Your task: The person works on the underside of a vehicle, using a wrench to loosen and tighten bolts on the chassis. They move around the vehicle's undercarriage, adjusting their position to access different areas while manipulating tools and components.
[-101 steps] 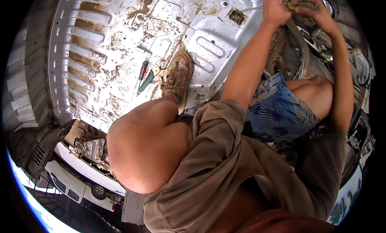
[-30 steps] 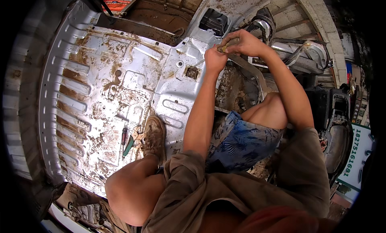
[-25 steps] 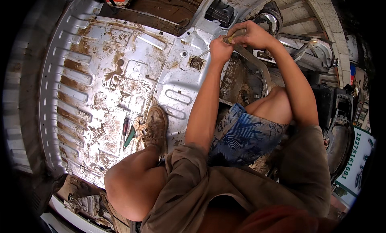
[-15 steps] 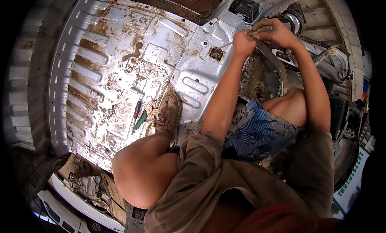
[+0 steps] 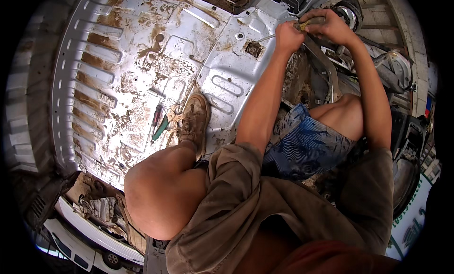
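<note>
My left hand (image 5: 288, 38) is closed on a long thin metal tool, its shaft (image 5: 265, 38) slanting down-left toward a grimy square opening (image 5: 253, 49) in the silver floor panel (image 5: 220, 56). My right hand (image 5: 335, 29), fingers curled, grips the tool's yellowish end (image 5: 303, 26) just beside the left one. The exact tip contact is too small to tell. By my shoe (image 5: 191, 118) lie a slim red-and-black handled tool (image 5: 156, 114) and a green-handled tool (image 5: 161, 128), both out of my hands.
Ribbed metal edging (image 5: 94, 52) runs along the left. A curved bracket (image 5: 324, 68) and other metal parts (image 5: 392, 68) crowd the right. My bent left knee (image 5: 156, 193) fills the lower middle. A white vehicle (image 5: 71, 245) and a signboard (image 5: 409, 217) show at the rim.
The view has shifted several times over these seconds, moving the whole scene in the picture. My hands stay together on the tool above the square opening, with only slight movement of their own.
</note>
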Demonstrator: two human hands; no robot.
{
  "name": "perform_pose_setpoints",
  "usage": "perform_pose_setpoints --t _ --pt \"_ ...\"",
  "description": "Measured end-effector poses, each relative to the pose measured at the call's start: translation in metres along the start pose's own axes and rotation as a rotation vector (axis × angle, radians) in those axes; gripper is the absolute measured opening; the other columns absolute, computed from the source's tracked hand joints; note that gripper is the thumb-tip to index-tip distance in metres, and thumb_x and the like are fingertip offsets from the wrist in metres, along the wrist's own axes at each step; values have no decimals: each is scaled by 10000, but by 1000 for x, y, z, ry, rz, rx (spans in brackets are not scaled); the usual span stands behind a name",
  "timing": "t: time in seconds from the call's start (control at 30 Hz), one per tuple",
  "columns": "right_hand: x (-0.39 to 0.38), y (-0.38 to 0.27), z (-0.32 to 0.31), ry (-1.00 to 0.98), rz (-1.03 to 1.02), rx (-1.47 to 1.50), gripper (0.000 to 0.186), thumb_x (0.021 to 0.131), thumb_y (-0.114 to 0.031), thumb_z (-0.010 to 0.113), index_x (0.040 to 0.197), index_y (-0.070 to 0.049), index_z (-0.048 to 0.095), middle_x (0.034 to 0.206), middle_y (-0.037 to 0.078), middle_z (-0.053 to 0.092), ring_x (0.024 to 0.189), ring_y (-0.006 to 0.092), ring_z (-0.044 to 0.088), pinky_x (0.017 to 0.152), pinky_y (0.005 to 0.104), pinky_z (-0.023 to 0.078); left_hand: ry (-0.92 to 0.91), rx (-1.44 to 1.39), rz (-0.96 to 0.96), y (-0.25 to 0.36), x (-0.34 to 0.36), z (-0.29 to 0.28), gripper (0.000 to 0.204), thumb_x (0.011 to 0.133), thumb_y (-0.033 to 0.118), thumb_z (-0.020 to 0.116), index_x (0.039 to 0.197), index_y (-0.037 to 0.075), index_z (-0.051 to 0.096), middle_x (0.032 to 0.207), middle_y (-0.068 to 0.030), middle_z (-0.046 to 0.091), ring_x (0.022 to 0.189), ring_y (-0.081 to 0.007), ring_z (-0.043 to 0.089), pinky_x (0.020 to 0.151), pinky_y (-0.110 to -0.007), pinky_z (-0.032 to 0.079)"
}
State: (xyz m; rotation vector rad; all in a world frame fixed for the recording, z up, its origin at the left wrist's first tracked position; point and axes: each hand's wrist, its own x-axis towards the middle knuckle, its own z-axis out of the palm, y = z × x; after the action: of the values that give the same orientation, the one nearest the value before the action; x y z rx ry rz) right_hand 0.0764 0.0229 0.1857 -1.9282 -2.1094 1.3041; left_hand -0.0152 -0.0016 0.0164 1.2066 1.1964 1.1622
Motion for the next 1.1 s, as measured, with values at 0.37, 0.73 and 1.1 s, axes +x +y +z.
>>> perform_pose_setpoints --t 0.37,0.73,1.1 --pt "2 2 -3 -7 15 -24 269 837 -142 703 1075 -15 702 761 14 658 598 77 545 560 249 457 -22 15 -20 0 0 -1 299 805 298 693 927 29 740 790 -209 698 797 -372 699 716 -431 543" --pt "0 -6 1 26 -10 -11 264 821 -161 716 1043 -20 704 699 16 622 565 85 526 541 255 430 3 -34 -2 -7 4 2 278 715 243 729 863 8 725 805 -249 680 808 -428 672 751 -486 541" --pt "5 7 -3 -29 -17 22 261 849 -136 692 1081 -15 699 748 5 644 612 63 534 557 241 444 13 11 2 -3 1 2 301 774 313 710 893 38 737 788 -216 694 814 -390 692 733 -443 545"
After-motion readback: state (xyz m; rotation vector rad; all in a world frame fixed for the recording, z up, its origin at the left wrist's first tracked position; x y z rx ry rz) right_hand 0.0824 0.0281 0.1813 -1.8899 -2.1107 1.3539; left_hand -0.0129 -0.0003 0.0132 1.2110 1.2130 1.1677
